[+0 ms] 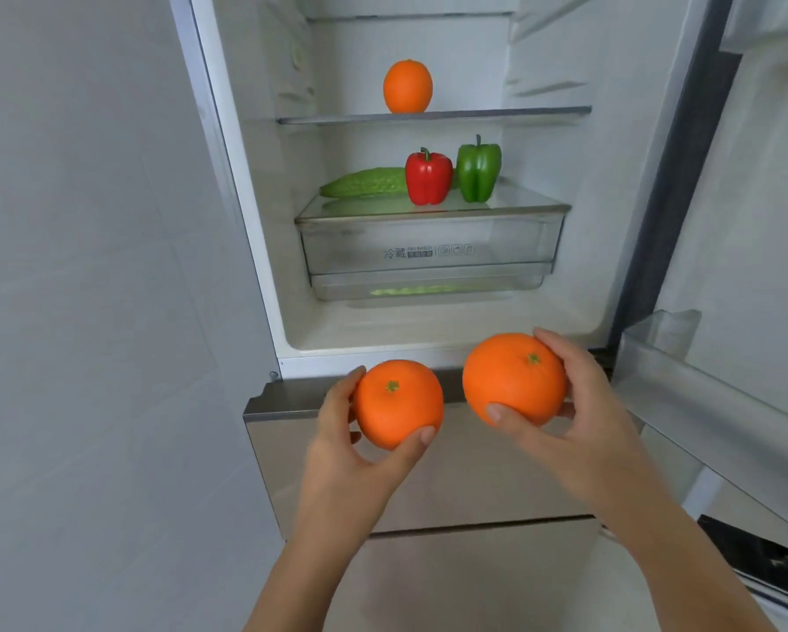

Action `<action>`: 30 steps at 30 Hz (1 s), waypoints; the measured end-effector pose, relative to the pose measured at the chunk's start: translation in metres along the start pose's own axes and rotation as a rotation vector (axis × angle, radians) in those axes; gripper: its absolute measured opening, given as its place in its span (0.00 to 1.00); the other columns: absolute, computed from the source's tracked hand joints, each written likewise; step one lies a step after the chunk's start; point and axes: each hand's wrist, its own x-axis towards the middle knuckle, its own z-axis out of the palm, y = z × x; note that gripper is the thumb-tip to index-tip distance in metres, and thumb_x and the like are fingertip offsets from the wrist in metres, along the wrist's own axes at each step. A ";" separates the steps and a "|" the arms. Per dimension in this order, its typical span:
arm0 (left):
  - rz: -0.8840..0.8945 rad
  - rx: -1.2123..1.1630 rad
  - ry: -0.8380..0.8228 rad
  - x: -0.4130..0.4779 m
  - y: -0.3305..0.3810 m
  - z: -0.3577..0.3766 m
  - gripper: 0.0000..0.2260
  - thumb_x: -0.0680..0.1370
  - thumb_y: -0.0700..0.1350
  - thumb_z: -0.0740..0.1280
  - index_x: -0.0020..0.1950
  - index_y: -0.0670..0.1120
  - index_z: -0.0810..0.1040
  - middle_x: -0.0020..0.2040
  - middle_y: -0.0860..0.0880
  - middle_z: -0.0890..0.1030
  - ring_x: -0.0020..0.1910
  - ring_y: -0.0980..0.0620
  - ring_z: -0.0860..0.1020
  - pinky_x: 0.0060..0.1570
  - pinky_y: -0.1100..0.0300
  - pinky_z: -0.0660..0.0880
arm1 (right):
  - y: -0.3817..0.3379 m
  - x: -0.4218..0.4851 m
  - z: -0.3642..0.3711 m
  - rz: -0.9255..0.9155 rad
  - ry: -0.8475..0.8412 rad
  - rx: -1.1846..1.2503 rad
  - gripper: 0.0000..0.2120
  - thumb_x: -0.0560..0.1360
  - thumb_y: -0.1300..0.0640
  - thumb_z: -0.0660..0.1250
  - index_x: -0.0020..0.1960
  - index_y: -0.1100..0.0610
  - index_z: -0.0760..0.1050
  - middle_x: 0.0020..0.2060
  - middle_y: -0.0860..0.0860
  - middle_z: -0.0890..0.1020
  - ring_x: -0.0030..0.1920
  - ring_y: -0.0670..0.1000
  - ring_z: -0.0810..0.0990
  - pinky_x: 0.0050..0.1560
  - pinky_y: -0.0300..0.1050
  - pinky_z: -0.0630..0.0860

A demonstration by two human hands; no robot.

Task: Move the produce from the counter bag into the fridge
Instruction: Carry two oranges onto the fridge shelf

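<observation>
Both bare forearms reach up from the bottom edge toward the open fridge point(291, 289), and each hand carries a fruit. The left hand point(344, 433) grips the left orange point(399, 403): its thumb curls under the fruit's lower right side, its fingers point(353, 380) wrap round the left side, and the green stem end faces the camera. The right hand point(579, 421) grips the right orange point(515, 378), with the thumb pressed on the lower front and the other fingers curved over the upper right. These two oranges are near each other but apart. They are held in front of the fridge's bottom sill, outside the compartment and above the closed drawer front point(474, 476). Inside, a third orange point(408, 86) stands alone near the middle of the upper glass shelf point(519, 112). One level down, on the glass cover point(529, 200) over the crisper drawer point(360, 248), a red bell pepper point(428, 177) and a green bell pepper point(477, 171) stand upright side by side, the red one to the left; whether they touch cannot be told. A bitter gourd point(364, 183) lies on its side left of the red pepper, its right end hidden behind it. The clear crisper drawer is shut and bears a printed label. A green shape shows through the shallower tray beneath, too blurred to name. The fridge door point(757, 198) stands open at the right with a clear door bin point(702, 403), and a pale wall point(86, 266) fills the left
</observation>
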 end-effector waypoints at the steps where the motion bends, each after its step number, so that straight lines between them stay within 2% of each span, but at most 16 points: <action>1: 0.019 -0.003 -0.003 0.016 0.000 -0.002 0.33 0.61 0.57 0.76 0.62 0.61 0.65 0.54 0.66 0.70 0.52 0.61 0.74 0.45 0.70 0.70 | 0.000 0.014 0.006 -0.008 0.018 -0.006 0.36 0.65 0.51 0.74 0.64 0.39 0.58 0.61 0.42 0.64 0.57 0.45 0.69 0.47 0.33 0.66; 3: 0.063 -0.003 -0.014 0.049 0.001 -0.007 0.34 0.59 0.59 0.76 0.62 0.61 0.65 0.54 0.67 0.70 0.51 0.64 0.73 0.44 0.71 0.72 | -0.003 0.042 0.017 -0.024 0.055 -0.018 0.35 0.65 0.51 0.74 0.65 0.40 0.59 0.61 0.42 0.65 0.57 0.46 0.69 0.47 0.34 0.67; 6: 0.128 0.014 -0.022 0.099 0.005 -0.013 0.35 0.60 0.60 0.76 0.63 0.60 0.66 0.55 0.65 0.70 0.53 0.60 0.73 0.47 0.65 0.73 | -0.009 0.083 0.029 -0.059 0.116 -0.029 0.35 0.65 0.51 0.74 0.66 0.42 0.59 0.60 0.43 0.65 0.56 0.47 0.70 0.46 0.33 0.68; 10: 0.202 -0.027 0.057 0.169 0.022 -0.021 0.30 0.61 0.55 0.78 0.58 0.58 0.68 0.50 0.62 0.73 0.51 0.62 0.74 0.44 0.66 0.71 | -0.022 0.136 0.034 -0.096 0.198 -0.044 0.36 0.65 0.49 0.74 0.68 0.45 0.61 0.60 0.44 0.66 0.56 0.48 0.71 0.50 0.40 0.69; 13: 0.283 -0.044 0.104 0.218 0.043 -0.024 0.29 0.62 0.54 0.78 0.59 0.55 0.69 0.49 0.60 0.74 0.47 0.65 0.73 0.41 0.70 0.70 | -0.033 0.172 0.032 -0.134 0.237 -0.010 0.33 0.66 0.50 0.73 0.65 0.41 0.60 0.58 0.41 0.66 0.51 0.43 0.72 0.40 0.30 0.68; 15: 0.315 -0.042 0.117 0.243 0.055 -0.022 0.29 0.63 0.52 0.77 0.60 0.53 0.70 0.50 0.58 0.74 0.45 0.67 0.74 0.39 0.74 0.69 | -0.039 0.194 0.029 -0.160 0.253 0.025 0.32 0.66 0.52 0.73 0.64 0.40 0.60 0.56 0.40 0.67 0.49 0.42 0.72 0.39 0.30 0.68; 19: 0.411 0.032 0.185 0.281 0.078 -0.012 0.32 0.64 0.53 0.75 0.65 0.52 0.68 0.53 0.57 0.72 0.51 0.58 0.72 0.48 0.65 0.67 | -0.048 0.243 0.014 -0.191 0.263 0.050 0.30 0.66 0.50 0.73 0.62 0.42 0.62 0.56 0.43 0.69 0.52 0.48 0.73 0.45 0.38 0.70; 23: 0.499 0.103 0.267 0.316 0.097 -0.007 0.33 0.64 0.55 0.75 0.66 0.51 0.67 0.55 0.56 0.72 0.53 0.56 0.72 0.50 0.61 0.67 | -0.056 0.296 -0.004 -0.259 0.290 0.049 0.27 0.67 0.50 0.72 0.60 0.43 0.62 0.57 0.46 0.69 0.55 0.52 0.73 0.50 0.46 0.70; 26: 0.481 0.144 0.280 0.345 0.108 -0.004 0.33 0.65 0.55 0.75 0.66 0.50 0.67 0.57 0.53 0.73 0.53 0.53 0.72 0.51 0.59 0.69 | -0.058 0.334 -0.007 -0.280 0.280 0.064 0.26 0.68 0.50 0.72 0.60 0.43 0.62 0.57 0.46 0.68 0.53 0.51 0.73 0.47 0.43 0.71; 28: 0.420 0.147 0.270 0.364 0.114 -0.003 0.32 0.66 0.53 0.75 0.66 0.48 0.68 0.52 0.53 0.72 0.49 0.53 0.71 0.48 0.60 0.67 | -0.057 0.358 -0.005 -0.280 0.266 0.053 0.25 0.69 0.51 0.72 0.60 0.43 0.63 0.55 0.45 0.68 0.49 0.48 0.73 0.39 0.37 0.69; 30: 0.363 0.166 0.256 0.384 0.118 -0.004 0.31 0.66 0.51 0.75 0.66 0.46 0.68 0.51 0.52 0.71 0.48 0.53 0.70 0.47 0.61 0.67 | -0.055 0.381 -0.006 -0.282 0.253 0.052 0.26 0.69 0.52 0.72 0.62 0.45 0.64 0.54 0.45 0.68 0.48 0.48 0.72 0.36 0.35 0.68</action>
